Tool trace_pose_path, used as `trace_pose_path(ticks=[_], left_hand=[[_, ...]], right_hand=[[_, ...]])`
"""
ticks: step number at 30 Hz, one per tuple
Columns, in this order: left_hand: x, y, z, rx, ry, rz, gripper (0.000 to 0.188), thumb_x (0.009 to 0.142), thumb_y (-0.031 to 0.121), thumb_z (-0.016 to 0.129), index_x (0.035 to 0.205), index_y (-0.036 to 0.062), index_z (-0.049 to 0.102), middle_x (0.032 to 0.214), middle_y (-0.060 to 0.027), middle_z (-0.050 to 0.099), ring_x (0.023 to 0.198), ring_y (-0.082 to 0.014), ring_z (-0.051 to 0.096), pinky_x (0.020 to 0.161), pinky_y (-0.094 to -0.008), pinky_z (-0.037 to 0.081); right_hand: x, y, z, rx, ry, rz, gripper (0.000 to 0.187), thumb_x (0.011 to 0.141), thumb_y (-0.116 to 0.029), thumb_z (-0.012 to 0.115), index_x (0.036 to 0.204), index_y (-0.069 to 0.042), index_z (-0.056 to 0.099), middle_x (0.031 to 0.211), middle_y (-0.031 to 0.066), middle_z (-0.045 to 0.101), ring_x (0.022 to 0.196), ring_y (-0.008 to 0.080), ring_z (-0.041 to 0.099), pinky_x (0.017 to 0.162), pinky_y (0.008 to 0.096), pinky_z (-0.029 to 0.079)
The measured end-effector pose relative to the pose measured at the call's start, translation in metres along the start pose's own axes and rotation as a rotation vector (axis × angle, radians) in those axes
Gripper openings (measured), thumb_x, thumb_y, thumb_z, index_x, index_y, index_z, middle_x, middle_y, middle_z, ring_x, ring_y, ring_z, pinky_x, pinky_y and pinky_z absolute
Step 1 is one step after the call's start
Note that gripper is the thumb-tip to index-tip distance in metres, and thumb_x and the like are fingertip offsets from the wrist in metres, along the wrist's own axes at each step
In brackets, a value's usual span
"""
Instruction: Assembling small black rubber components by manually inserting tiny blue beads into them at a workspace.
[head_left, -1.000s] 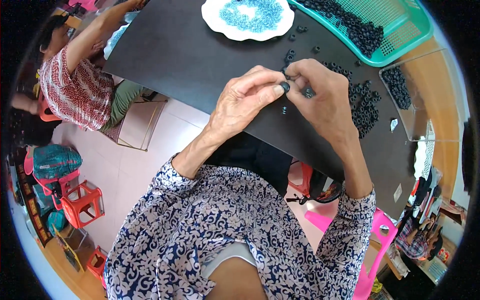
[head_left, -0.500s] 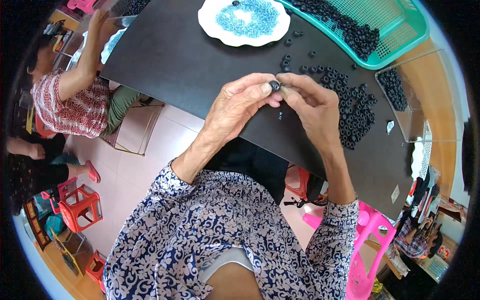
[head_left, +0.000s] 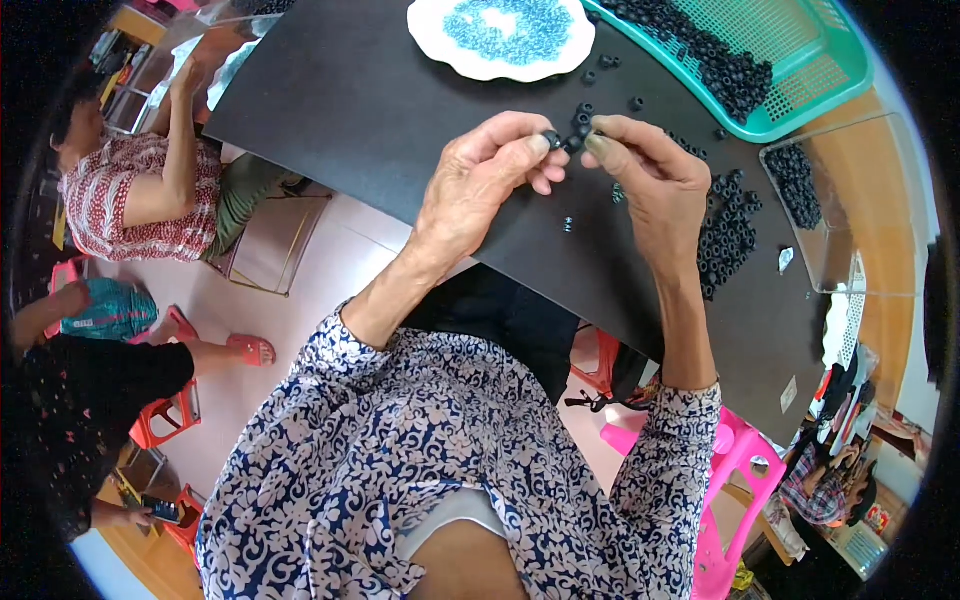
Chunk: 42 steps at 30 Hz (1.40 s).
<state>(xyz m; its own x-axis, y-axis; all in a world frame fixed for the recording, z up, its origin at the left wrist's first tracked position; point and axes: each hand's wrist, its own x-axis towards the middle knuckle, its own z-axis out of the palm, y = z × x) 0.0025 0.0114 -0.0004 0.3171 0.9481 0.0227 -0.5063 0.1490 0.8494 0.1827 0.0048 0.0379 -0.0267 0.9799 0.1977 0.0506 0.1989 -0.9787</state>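
Observation:
Above the near edge of the dark table, my left hand (head_left: 480, 180) pinches a small round black part (head_left: 551, 140) between thumb and forefinger. My right hand (head_left: 655, 175) is a short way to its right, thumb and forefinger pressed together; whatever is between them is too small or hidden to make out. Below the hands on the tabletop lies a tiny bluish piece (head_left: 568, 224), with a few similar ones (head_left: 617, 192) beside my right hand. A spread of black ring-like parts (head_left: 728, 240) lies to the right of that hand, partly covered by it.
Beyond my hands stands a white scalloped plate (head_left: 428, 38) of small blue pieces. A green basket (head_left: 765, 132) with black parts is at the far right, near a clear box (head_left: 850, 250). Another person (head_left: 150, 195) sits at the left; a pink chair (head_left: 735, 500) is beside me.
My right hand has moved right, away from my left hand, which still holds the black part. At the lower left, a person in dark clothes has come further into view.

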Motion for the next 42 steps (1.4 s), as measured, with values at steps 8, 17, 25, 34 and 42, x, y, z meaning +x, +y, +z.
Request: trace_pose_path(ticks=[8, 17, 25, 34, 42], left_hand=[[-0.004, -0.007, -0.003, 0.058, 0.004, -0.004, 0.024, 0.097, 0.015, 0.052, 0.113, -0.0036, 0.056, 0.099, -0.0121, 0.066, 0.086, -0.0162, 0.062, 0.078, -0.028, 0.05], [-0.002, -0.007, 0.001, 0.09, 0.015, 0.039, 0.023, 0.097, 0.015, 0.054, 0.11, -0.0035, 0.059, 0.09, -0.0076, 0.066, 0.081, -0.0112, 0.061, 0.074, -0.0249, 0.051], [-0.005, -0.007, 0.0, 0.154, 0.022, 0.053, 0.022, 0.097, 0.014, 0.054, 0.108, -0.0032, 0.061, 0.089, -0.0064, 0.065, 0.081, -0.0106, 0.06, 0.074, -0.0245, 0.051], [-0.008, -0.002, 0.004, 0.313, 0.007, 0.102, 0.023, 0.098, 0.017, 0.053, 0.11, -0.002, 0.059, 0.088, -0.0052, 0.063, 0.081, -0.0104, 0.058, 0.077, -0.0239, 0.048], [-0.007, -0.003, 0.0, 0.344, -0.017, 0.137, 0.021, 0.097, 0.016, 0.054, 0.109, 0.0005, 0.062, 0.088, -0.0039, 0.063, 0.083, -0.0109, 0.061, 0.074, -0.0249, 0.052]], right_hand=[[-0.005, 0.011, 0.003, 0.077, -0.098, 0.019, 0.016, 0.086, 0.005, 0.063, 0.101, 0.005, 0.068, 0.098, 0.0071, 0.067, 0.088, 0.0125, 0.067, 0.078, 0.021, 0.052], [-0.007, 0.013, 0.0, 0.112, -0.075, 0.054, 0.018, 0.085, 0.004, 0.066, 0.103, 0.004, 0.067, 0.097, 0.0067, 0.068, 0.089, 0.0113, 0.066, 0.078, 0.0206, 0.052], [-0.01, 0.014, 0.004, 0.116, -0.082, 0.012, 0.018, 0.083, 0.004, 0.069, 0.101, 0.003, 0.067, 0.095, 0.005, 0.068, 0.087, 0.0102, 0.065, 0.08, 0.0213, 0.053], [-0.01, 0.013, 0.005, 0.085, -0.073, 0.011, 0.017, 0.082, 0.004, 0.07, 0.098, 0.002, 0.068, 0.092, 0.0031, 0.068, 0.083, 0.0085, 0.064, 0.076, 0.0199, 0.052], [-0.012, 0.014, 0.006, 0.072, -0.065, -0.015, 0.016, 0.081, 0.003, 0.071, 0.098, 0.001, 0.069, 0.09, 0.0026, 0.068, 0.082, 0.0078, 0.064, 0.074, 0.0191, 0.051]])
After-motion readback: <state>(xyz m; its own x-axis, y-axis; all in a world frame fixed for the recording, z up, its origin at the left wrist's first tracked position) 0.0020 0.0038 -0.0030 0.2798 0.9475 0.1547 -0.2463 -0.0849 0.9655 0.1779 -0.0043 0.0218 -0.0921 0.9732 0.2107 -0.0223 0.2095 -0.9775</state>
